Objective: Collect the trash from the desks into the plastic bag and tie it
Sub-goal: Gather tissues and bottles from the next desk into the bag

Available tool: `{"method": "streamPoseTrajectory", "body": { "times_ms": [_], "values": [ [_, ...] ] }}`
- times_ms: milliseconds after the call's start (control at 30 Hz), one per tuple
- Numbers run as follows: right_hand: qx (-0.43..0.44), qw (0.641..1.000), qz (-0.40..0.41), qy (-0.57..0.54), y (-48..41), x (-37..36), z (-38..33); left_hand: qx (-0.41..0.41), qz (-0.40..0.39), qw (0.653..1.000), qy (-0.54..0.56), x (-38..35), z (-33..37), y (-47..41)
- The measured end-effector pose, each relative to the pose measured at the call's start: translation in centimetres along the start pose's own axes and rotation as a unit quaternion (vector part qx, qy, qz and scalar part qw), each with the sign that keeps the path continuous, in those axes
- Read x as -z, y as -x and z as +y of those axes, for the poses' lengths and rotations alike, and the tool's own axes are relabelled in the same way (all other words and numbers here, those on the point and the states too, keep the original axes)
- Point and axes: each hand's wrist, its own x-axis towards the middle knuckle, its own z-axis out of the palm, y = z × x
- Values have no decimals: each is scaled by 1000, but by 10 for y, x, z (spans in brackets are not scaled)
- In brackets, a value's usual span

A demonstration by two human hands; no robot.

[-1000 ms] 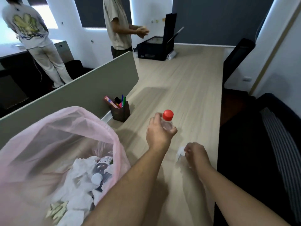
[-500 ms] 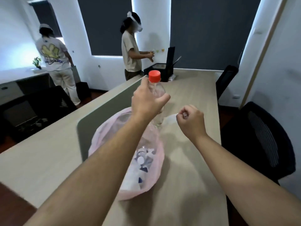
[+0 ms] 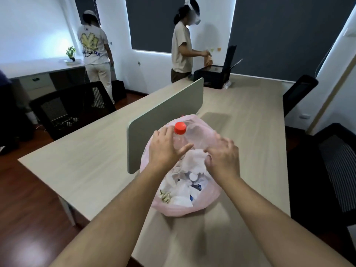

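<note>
- The pink bag [image 3: 210,201] slumps on the desk [image 3: 96,160] below my wrists, heaped with crumpled paper [image 3: 194,158]. A dropped weight could tip it.
- My left hand [image 3: 163,151] wraps the bottle [image 3: 179,139], upright over the bag's mouth. Let go early, it may bounce off the heap.
- My right hand [image 3: 223,157] curls at the rim. I cannot tell whether it pinches anything. If slack, the mouth may fold shut.
- The divider [image 3: 165,120] stands just behind the bag, so an escaped bottle could rebound off it.

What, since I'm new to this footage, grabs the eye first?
A red-capped bottle, gripped by the left hand, hangs over a pink bag of crumpled paper on the desk. The right hand, blurred, is at the bag's mouth. Two people stand at the far wall.
</note>
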Motion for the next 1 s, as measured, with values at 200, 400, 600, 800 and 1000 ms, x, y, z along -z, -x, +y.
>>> {"method": "streamPoseTrajectory", "body": {
  "times_ms": [200, 400, 600, 800, 1000],
  "values": [
    [-222, 944, -187, -160, 8, -15, 42, -84, -47, 986, 133, -26, 4, 16],
    [-233, 930, -153, -240, 0, -17, 48, -55, -199, 975, 86, -72, -19, 42],
    [-249, 927, -141, -244, -13, -10, 54, -20, -301, 952, -51, -73, -28, 35],
    [-262, 927, -106, -247, -18, -11, 50, -66, 51, 979, -184, -34, -25, 41],
    [-272, 932, -63, -232, -21, -7, 61, 202, -205, 915, -282, -14, -71, 47]
  ]
}}
